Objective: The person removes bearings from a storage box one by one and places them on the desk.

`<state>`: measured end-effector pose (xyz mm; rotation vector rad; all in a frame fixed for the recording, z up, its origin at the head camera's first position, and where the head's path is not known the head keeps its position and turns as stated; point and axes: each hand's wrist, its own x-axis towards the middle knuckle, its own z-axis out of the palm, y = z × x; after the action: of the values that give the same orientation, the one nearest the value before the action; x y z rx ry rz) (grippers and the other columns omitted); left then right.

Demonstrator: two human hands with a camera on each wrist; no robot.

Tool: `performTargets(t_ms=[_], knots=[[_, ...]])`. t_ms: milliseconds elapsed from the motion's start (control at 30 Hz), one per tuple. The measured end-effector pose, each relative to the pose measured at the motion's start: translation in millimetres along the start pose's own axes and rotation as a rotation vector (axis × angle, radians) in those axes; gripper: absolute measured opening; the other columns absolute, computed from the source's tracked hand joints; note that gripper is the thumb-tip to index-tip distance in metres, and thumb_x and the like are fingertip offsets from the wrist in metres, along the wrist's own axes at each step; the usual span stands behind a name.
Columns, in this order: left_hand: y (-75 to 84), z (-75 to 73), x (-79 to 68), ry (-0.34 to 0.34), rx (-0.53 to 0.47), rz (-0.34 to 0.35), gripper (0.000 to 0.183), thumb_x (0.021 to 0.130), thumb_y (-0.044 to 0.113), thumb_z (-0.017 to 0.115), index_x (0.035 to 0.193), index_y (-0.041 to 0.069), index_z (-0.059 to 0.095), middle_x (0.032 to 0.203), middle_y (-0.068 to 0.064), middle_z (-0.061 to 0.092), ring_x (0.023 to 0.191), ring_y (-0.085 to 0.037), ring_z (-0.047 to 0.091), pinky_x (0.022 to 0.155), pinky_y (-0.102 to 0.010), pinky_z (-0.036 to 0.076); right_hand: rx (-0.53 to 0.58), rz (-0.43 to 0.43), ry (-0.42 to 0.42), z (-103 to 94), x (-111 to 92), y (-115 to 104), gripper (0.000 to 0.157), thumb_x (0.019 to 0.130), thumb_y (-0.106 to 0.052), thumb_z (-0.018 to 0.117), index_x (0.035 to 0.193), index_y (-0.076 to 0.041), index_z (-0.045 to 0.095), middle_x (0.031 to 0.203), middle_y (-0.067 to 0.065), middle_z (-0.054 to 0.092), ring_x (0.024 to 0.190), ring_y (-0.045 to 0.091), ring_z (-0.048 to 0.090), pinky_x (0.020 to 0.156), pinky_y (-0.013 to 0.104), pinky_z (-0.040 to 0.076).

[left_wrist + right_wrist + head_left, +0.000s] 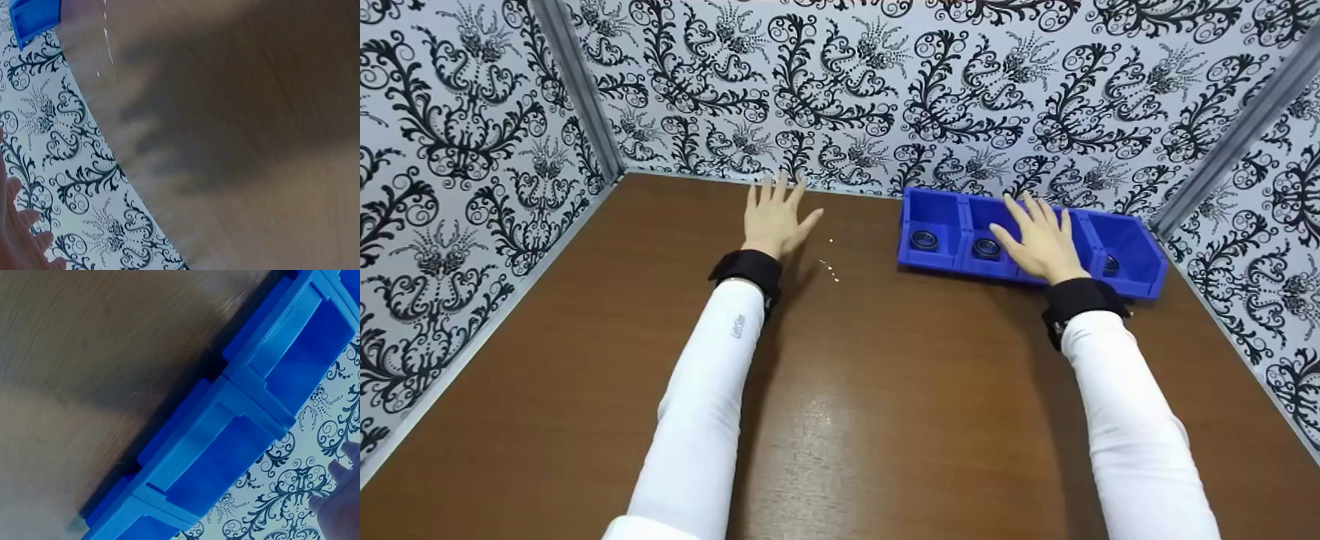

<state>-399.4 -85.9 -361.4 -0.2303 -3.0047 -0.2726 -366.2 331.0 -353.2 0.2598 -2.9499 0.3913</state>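
Brown wooden tabletop (885, 390), walled on three sides by panels (885, 82) of black-and-white scrollwork. Against the back panel, right of centre: a row of blue bins (1140, 255) joined side by side, open tops upward, so contents show from above. Three dark rings (924, 239) visible inside, one in the leftmost bin, one in the next, one in the rightmost; the third bin mostly hidden behind the right hand.

Two white sleeves (712, 390) with black cuffs, reaching forward from the near edge. Right hand (1039, 240) over the middle of the bins, palm down, fingers spread and straight, gripping nothing; hovering or resting on the bins' rims cannot be told. In the right wrist view, only fingertips (337, 495) beyond the bins' far wall, clear of the plastic.

Left hand (775, 217) well to the left of the bins, near the back panel, likewise flat and spread, palm towards the tabletop, empty; probably held ready rather than working.

Between left hand and bins, nearer the hand: a short line of tiny pale specks (830, 268) on the wood, too small to identify.
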Motion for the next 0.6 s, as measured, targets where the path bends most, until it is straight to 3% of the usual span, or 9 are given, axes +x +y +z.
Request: performTargets(t_ms=[300,600], knots=[[18.0,15.6,-0.7,0.034,-0.063,0.031,0.072,0.105,0.061,0.034,0.166,0.025,0.018,0.175,-0.009,0.01,0.162,-0.035,0.013,0.133,-0.053,0.009,0.015,-0.019,0.049,0.1,-7.8,16.6,0.069,0.106,-0.052,0.041,0.163,-0.015,0.027,0.17,0.023,0.02,0.158,0.048,0.014,0.127,0.07,0.0],[37.7,28.7,-4.3,-0.013,-0.115,0.038,0.072,0.105,0.062,0.032,0.166,0.028,0.015,0.175,-0.008,0.013,0.163,-0.033,0.013,0.134,-0.051,0.01,0.032,-0.07,0.106,1.5,-16.7,32.0,0.059,0.11,-0.039,0.04,0.158,-0.006,0.036,0.166,0.027,0.029,0.153,0.052,0.022,0.125,0.072,0.008]])
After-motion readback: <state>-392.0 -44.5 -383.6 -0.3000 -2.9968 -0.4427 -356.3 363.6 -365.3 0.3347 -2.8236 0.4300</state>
